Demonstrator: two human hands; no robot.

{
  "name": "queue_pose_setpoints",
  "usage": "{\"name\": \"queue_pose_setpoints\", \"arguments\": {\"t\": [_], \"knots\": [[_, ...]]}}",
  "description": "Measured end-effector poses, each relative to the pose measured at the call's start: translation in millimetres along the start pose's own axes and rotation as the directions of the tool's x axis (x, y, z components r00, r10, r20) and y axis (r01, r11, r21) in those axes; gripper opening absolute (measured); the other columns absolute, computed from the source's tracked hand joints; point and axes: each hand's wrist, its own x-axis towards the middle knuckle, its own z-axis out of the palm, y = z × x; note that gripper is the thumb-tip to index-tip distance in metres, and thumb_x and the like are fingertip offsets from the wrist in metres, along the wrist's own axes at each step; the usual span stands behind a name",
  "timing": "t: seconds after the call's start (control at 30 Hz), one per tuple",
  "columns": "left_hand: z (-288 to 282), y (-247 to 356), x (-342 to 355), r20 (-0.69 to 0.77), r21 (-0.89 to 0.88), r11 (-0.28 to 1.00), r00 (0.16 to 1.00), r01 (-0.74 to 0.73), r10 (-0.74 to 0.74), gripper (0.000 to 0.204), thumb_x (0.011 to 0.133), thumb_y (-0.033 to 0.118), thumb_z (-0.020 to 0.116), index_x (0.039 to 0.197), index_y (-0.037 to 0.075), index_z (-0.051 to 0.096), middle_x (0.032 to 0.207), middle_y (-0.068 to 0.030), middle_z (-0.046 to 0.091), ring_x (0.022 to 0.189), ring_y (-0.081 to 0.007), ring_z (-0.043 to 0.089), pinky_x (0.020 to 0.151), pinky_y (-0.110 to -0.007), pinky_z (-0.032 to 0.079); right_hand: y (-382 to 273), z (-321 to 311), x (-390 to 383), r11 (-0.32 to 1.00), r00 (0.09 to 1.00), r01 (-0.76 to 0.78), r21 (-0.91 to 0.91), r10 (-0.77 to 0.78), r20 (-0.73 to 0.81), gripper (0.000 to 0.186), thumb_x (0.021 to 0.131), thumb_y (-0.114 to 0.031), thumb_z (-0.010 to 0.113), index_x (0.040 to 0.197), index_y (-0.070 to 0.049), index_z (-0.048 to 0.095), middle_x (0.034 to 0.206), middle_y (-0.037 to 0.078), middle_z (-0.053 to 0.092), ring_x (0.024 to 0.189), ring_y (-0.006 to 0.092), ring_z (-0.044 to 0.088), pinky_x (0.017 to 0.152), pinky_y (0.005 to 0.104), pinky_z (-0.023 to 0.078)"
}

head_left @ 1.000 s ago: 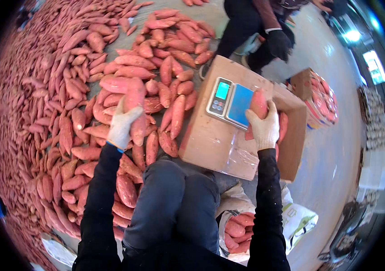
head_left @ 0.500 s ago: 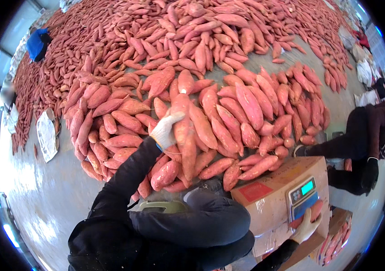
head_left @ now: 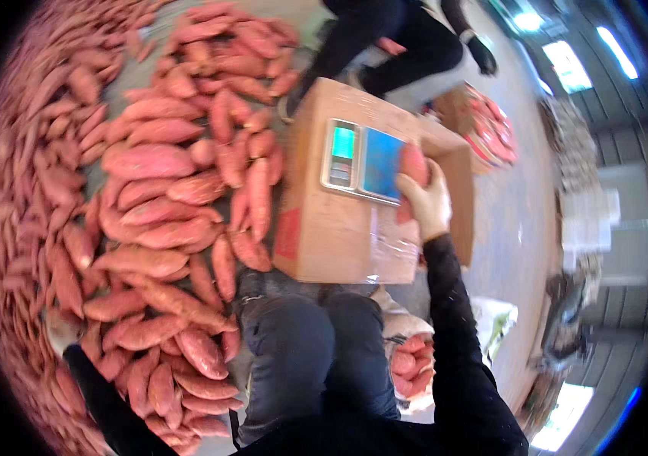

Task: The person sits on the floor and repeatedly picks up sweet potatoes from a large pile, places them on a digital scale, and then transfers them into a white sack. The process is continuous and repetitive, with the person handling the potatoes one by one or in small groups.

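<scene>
The right hand [head_left: 426, 201] is curled tight around a smooth, reddish sweet potato [head_left: 414, 163], holding it at the three o'clock edge of a flat metal scale [head_left: 362, 161] with a blue platform. The scale sits on a matte brown cardboard box [head_left: 339, 235]. At eight o'clock, the left hand [head_left: 60, 334] lies among the heaped potatoes [head_left: 157, 220]; its grip cannot be made out.

Concrete floor [head_left: 518, 228] — sweet potatoes [head_left: 157, 228], cardboard box [head_left: 339, 235]
</scene>
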Motion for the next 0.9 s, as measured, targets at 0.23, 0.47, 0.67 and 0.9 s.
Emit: {"name": "queue_pose_setpoints", "arguments": {"t": [0.23, 0.47, 0.67, 0.9], "knots": [[41.2, 222.8, -21.8, 0.371, -0.814, 0.462, 0.927, 0.351, -0.049, 0.048, 0.1, 0.018, 0.054, 0.144, 0.002, 0.042, 0.141, -0.0146, 0.052, 0.127, -0.0236, 0.053, 0.106, -0.034, 0.042, -2.4, -11.1, -1.2, 0.99, 0.992, -0.095, -0.108, 0.086, -0.09, 0.083, 0.067, -0.041, 0.08, 0.134, 0.001, 0.054, 0.121, 0.024, 0.065, 0.114, 0.0328, 0.063, 0.098, 0.0386, 0.048], [91.6, 420.8, -148.0, 0.411, -0.804, 0.517, 0.903, 0.295, 0.124, 0.044, 0.1, 0.02, 0.053, 0.141, 0.004, 0.047, 0.133, -0.0128, 0.056, 0.118, -0.0243, 0.057, 0.096, -0.035, 0.048, -14.2, 11.6, 11.9, 0.967, 0.997, -0.023, -0.253, 0.004, -0.077, 0.077, 0.066, -0.043, 0.076, 0.127, 0.001, 0.057, 0.111, 0.025, 0.066, 0.105, 0.0398, 0.064, 0.092, 0.0455, 0.05], [126.9, 489.8, -204.4, 0.501, -0.806, 0.483, 0.829, 0.342, 0.249, 0.039, 0.1, 0.017, 0.055, 0.137, 0.004, 0.052, 0.125, -0.0133, 0.06, 0.104, -0.0224, 0.064, 0.089, -0.033, 0.053, -18.2, 14.2, 15.2, 0.936, 0.998, -0.061, -0.346, 0.051, -0.038, 0.085, 0.067, -0.048, 0.076, 0.134, -0.001, 0.052, 0.122, 0.021, 0.061, 0.113, 0.0405, 0.057, 0.095, 0.0487, 0.047], [149.3, 550.6, -258.8, 0.627, -0.742, 0.546, 0.693, 0.39, 0.356, 0.036, 0.099, 0.012, 0.056, 0.134, 0.002, 0.053, 0.119, -0.011, 0.064, 0.098, -0.0183, 0.066, 0.084, -0.029, 0.055, -4.9, 4.6, 12.3, 0.971, 0.989, -0.09, -0.222, 0.061, -0.131, 0.086, 0.068, -0.047, 0.078, 0.134, 0.001, 0.051, 0.122, 0.025, 0.06, 0.112, 0.0414, 0.058, 0.096, 0.0496, 0.046]]}}
